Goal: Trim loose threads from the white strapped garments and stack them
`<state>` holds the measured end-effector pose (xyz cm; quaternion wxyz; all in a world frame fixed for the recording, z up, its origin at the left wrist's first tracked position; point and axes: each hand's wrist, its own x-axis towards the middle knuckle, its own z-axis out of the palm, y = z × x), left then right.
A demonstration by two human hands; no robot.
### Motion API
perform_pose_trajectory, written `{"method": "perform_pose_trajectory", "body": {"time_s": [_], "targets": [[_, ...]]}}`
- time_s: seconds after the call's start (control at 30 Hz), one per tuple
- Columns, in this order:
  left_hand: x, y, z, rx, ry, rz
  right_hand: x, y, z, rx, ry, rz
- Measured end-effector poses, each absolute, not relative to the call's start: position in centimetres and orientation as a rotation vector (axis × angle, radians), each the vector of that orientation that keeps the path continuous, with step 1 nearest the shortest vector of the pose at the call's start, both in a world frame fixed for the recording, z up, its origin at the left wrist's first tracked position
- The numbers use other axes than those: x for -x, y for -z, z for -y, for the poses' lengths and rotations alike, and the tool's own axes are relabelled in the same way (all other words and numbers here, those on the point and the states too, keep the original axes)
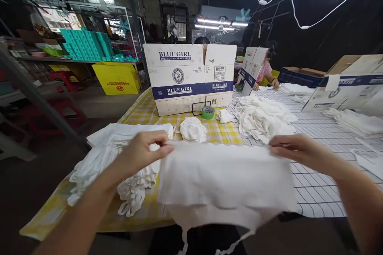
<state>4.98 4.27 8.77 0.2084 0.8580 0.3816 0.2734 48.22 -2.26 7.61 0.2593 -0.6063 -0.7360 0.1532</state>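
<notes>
Firmly pinched a white cloth (pixel 227 179) along its upper edge with left hand (pixel 151 145) and right hand (pixel 290 148); held it spread at the table's (pixel 314 187) near edge, beside a white fabric heap (pixel 98 159) toward the left edge.

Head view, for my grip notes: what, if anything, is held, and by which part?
White cloth, by its upper edge: left hand and right hand, near opposite ends.

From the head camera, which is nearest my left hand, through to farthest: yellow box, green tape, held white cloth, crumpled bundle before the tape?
1. White cloth: pinched in the left hand.
2. Crumpled bundle: ahead, to the right.
3. Green tape: farther ahead, right.
4. Yellow box: well beyond, ahead left.
</notes>
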Motion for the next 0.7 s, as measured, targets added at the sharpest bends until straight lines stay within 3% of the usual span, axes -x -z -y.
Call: {"method": "perform_pose_trajectory", "body": {"time_s": [0.07,0.17,0.27,0.53,0.7], "targets": [[-7.3,-2.9,-7.2,-2.346,-0.652,-1.264,-46.8,-2.8,-1.3,1.722,-0.592,2.107],[-10.1,5.3,-10.4,-2.377,-0.495,-1.471,-45.6,4.8,-4.8,1.9,-0.516,2.042],[-11.0,9.7,-12.7,-2.369,-0.482,-1.51,-45.4,9.5,-6.4,1.925,-0.451,2.008],[-9.8,10.8,-17.5,-2.333,-0.517,-1.63,-46.5,11.2,-10.9,1.883,-0.351,1.977],[-11.3,10.6,-15.6,-2.327,-0.557,-1.677,-45.8,11.6,-11.1,1.875,-0.278,1.925]]}}
